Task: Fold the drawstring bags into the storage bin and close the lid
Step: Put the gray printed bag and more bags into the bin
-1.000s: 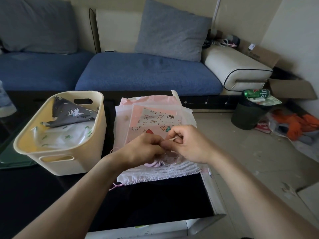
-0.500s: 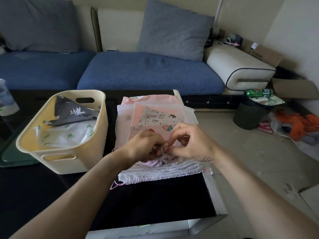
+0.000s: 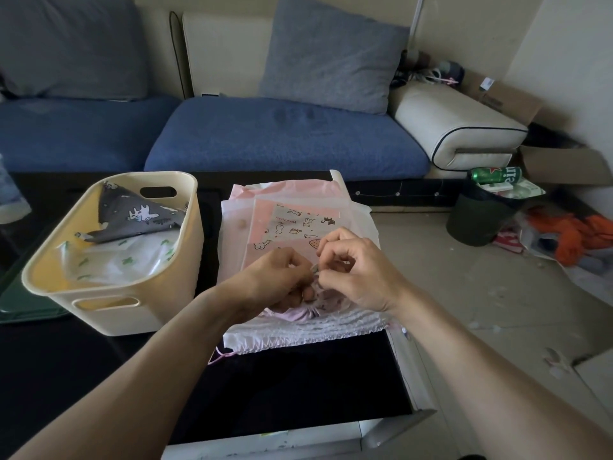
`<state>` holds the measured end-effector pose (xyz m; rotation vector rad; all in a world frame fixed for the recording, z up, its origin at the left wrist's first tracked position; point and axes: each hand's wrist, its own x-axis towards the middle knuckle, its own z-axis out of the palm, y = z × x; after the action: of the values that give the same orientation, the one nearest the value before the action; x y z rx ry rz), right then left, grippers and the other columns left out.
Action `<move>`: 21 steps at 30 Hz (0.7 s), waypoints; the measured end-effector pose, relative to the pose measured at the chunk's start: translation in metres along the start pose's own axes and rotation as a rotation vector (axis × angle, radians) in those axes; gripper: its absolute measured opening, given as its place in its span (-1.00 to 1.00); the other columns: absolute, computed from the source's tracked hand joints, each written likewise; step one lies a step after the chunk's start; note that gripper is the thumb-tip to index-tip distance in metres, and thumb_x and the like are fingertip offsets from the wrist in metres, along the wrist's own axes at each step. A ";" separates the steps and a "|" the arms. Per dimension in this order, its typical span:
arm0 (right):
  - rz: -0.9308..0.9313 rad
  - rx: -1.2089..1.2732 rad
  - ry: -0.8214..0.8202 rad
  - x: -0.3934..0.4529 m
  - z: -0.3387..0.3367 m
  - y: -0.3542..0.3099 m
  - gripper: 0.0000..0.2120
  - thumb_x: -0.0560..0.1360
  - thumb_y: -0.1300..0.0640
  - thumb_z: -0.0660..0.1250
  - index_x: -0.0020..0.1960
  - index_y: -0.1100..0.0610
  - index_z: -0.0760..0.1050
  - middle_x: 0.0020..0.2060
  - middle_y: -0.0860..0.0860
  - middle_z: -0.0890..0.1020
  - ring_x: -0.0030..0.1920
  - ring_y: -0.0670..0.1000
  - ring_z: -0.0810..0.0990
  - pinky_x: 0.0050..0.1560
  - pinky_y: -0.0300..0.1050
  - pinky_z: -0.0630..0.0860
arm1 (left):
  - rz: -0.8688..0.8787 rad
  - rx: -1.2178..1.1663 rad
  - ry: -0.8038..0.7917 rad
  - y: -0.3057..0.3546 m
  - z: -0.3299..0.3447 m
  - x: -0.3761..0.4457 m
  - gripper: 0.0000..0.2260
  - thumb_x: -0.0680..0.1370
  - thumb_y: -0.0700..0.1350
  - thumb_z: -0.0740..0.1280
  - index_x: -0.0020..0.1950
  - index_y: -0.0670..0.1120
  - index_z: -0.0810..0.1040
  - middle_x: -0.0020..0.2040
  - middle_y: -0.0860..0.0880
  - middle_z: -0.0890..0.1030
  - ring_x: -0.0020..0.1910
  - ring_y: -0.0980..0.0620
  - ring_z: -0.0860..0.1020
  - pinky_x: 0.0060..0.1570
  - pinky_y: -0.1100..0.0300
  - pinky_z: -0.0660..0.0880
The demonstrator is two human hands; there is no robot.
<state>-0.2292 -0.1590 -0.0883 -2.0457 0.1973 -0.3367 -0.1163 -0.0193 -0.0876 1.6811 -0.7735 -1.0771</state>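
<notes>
Left hand [image 3: 278, 280] and right hand [image 3: 356, 272] pinch the bunched bag [image 3: 308, 310] — cord hidden; fingertips unclear.

1. The right hand [image 3: 356, 270] now curls its fingers higher at frame centre, no longer pinching the thin cord straight out as a second ago.
2. The left hand [image 3: 277, 278] sits closer, its fingertips touching the right's over the bunched pink bag [image 3: 298, 313].
</notes>
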 end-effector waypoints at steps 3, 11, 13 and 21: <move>0.016 0.078 0.048 0.000 0.002 0.005 -0.90 0.30 0.17 0.41 -0.38 0.06 0.55 -0.20 -0.09 0.51 -0.27 -0.07 0.47 -0.17 -0.30 0.40 | -0.016 -0.114 0.046 -0.001 0.001 0.001 -0.92 0.60 -0.33 0.18 0.00 -0.21 0.44 -0.37 -0.15 0.55 -0.58 0.07 0.32 -0.56 0.30 0.18; 0.063 0.248 0.110 0.004 0.005 0.011 -0.81 0.48 0.30 0.45 -0.27 0.10 0.66 -0.33 -0.06 0.67 -0.26 -0.14 0.61 -0.20 -0.34 0.51 | 0.040 -0.184 -0.091 0.002 -0.003 -0.005 -0.87 0.60 -0.33 0.20 -0.03 -0.27 0.53 -0.28 -0.17 0.56 -0.47 0.04 0.39 -0.47 0.23 0.25; 0.098 0.290 0.083 0.005 0.006 0.011 -0.84 0.48 0.28 0.48 -0.24 0.08 0.67 -0.30 -0.02 0.68 -0.23 -0.09 0.63 -0.19 -0.29 0.54 | 0.053 -0.116 -0.084 0.001 -0.005 -0.007 -0.93 0.61 -0.29 0.26 -0.02 -0.27 0.52 -0.30 -0.12 0.58 -0.46 0.06 0.40 -0.46 0.25 0.25; 0.050 0.019 -0.053 -0.002 -0.002 0.010 -0.84 0.41 0.32 0.52 -0.17 0.11 0.60 -0.36 -0.20 0.59 -0.37 -0.21 0.51 -0.30 -0.32 0.45 | 0.138 -0.114 0.112 -0.002 -0.003 -0.010 -0.92 0.61 -0.28 0.29 -0.05 -0.20 0.41 -0.27 -0.17 0.62 -0.48 0.03 0.44 -0.51 0.29 0.31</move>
<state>-0.2320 -0.1647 -0.0961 -2.0249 0.2110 -0.2523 -0.1171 -0.0091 -0.0857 1.5541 -0.7313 -0.9074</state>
